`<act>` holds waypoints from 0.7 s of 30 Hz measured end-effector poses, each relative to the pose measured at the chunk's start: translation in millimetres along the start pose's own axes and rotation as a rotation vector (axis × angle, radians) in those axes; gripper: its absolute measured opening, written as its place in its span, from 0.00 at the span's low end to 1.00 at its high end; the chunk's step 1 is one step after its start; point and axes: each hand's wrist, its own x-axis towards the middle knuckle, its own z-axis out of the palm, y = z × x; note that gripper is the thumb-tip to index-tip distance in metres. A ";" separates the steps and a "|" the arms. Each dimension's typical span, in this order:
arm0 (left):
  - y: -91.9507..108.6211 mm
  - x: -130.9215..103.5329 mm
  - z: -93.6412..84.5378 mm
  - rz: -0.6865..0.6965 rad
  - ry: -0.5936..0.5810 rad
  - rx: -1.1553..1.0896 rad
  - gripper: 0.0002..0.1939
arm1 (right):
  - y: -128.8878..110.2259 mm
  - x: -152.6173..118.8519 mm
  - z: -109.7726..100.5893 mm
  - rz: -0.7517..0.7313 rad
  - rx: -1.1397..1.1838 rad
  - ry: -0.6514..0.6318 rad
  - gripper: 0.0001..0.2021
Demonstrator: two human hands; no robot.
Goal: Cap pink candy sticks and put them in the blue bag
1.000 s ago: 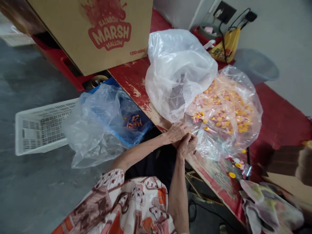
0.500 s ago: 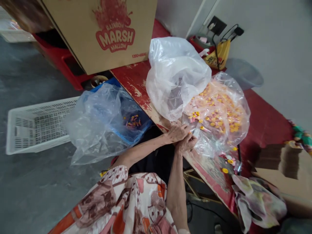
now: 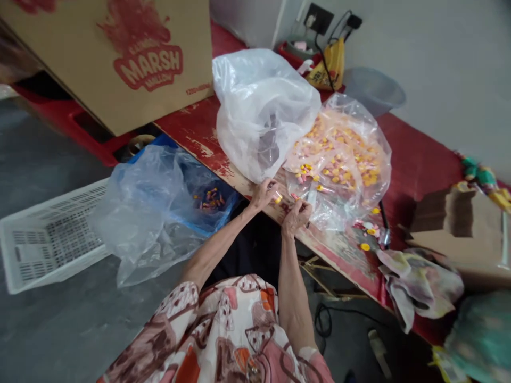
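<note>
My left hand [image 3: 262,196] is closed around a small clear tube with a yellow end [image 3: 277,198] at the table's front edge. Beside it, my right hand [image 3: 296,217] is pinched, with a small pink-and-yellow piece [image 3: 294,196] at its fingertips. Just beyond my right hand lies a clear plastic bag [image 3: 377,151] full of small pink pieces with yellow caps, several of them at its mouth. A large whitish plastic bag [image 3: 255,111] stands behind my left hand. Its contents are hard to make out.
Left of the table, a blue crate [image 3: 207,226] lined with clear plastic [image 3: 147,186] holds several small pieces. A white basket [image 3: 51,255] is on the floor. A marshmallow carton [image 3: 159,101] stands at back left. A cloth [image 3: 423,282] and loose yellow caps [image 3: 364,247] lie at right.
My hands have moved apart; a clear tube with a yellow end now shows in the left and a small piece at the right fingertips. The whole view has shifted.
</note>
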 end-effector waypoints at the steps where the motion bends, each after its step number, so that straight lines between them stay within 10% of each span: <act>1: -5.5 -1.5 -1.2 0.048 -0.009 0.022 0.03 | 1.9 0.5 0.2 0.000 -0.002 -0.014 0.13; 9: -17.3 -14.5 9.4 0.397 -0.057 0.314 0.05 | 17.0 1.5 1.6 -0.009 0.030 -0.082 0.16; 15: -13.4 -4.9 -9.1 0.394 -0.096 0.246 0.04 | 15.1 2.4 1.1 -0.134 -0.004 -0.260 0.15; 21: -53.7 -54.0 -77.9 -0.016 0.453 0.034 0.12 | 22.4 11.9 -11.2 -0.148 -0.030 -0.199 0.16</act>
